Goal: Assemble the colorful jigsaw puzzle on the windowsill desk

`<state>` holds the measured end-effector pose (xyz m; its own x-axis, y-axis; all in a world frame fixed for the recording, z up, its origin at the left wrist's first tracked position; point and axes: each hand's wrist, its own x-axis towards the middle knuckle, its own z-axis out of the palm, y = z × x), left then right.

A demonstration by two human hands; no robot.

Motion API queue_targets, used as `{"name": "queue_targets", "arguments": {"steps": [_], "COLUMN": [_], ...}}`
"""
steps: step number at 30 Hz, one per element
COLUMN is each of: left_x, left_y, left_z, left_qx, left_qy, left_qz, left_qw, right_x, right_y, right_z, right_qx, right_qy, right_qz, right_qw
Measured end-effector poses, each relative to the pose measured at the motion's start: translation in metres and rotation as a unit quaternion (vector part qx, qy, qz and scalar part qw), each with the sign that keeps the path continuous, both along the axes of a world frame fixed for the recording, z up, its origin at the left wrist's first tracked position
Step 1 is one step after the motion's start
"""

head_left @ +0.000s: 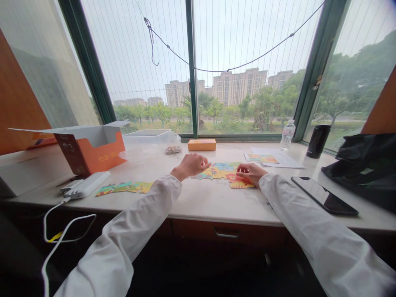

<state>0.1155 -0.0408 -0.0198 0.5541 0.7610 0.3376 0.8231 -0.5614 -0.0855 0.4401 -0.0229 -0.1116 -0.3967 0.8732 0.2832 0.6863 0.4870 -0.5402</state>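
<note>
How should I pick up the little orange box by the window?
Judging by its shape, take the small flat orange cardboard box across its short depth, thumb on the near long face and fingers on the far one, coming from above. It lies flat on the pale stone windowsill desk with its long side towards you, so that grip looks narrowest.

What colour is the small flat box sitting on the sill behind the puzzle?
Orange: the small flat rectangular box has an orange body with a paler top, seen in the head view.
</note>
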Motion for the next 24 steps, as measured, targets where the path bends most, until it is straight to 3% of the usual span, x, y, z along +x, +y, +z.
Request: {"name": "queue_targets", "arguments": {"steps": [8, 13, 16, 19, 24], "left_x": [-0.111, -0.193, -0.233, -0.254, -0.253], "left_y": [-0.006, -0.007, -0.005, -0.008, -0.022], "left_z": [0.024, 0.018, 0.009, 0.005, 0.006], "left_qx": [-0.113, -0.194, -0.230, -0.273, -0.316], "left_qy": [0.006, 0.023, 0.023, 0.022, 0.021], "left_qz": [0.136, 0.204, 0.190, 0.153, 0.141], "left_qw": [0.984, 0.959, 0.954, 0.950, 0.938], "right_x": [0.001, 0.003, 0.004, 0.004, 0.005], "right_y": [0.001, 0.004, 0.005, 0.005, 0.003], "right_z": [-0.002, -0.006, -0.008, -0.009, -0.010], "right_qx": [0.012, 0.014, 0.010, 0.006, 0.020], "right_qy": [-0.026, -0.022, -0.022, -0.029, -0.032], "right_qz": [0.003, 0.010, 0.012, 0.013, 0.006], "right_qw": [1.000, 1.000, 1.000, 0.999, 0.999]}}
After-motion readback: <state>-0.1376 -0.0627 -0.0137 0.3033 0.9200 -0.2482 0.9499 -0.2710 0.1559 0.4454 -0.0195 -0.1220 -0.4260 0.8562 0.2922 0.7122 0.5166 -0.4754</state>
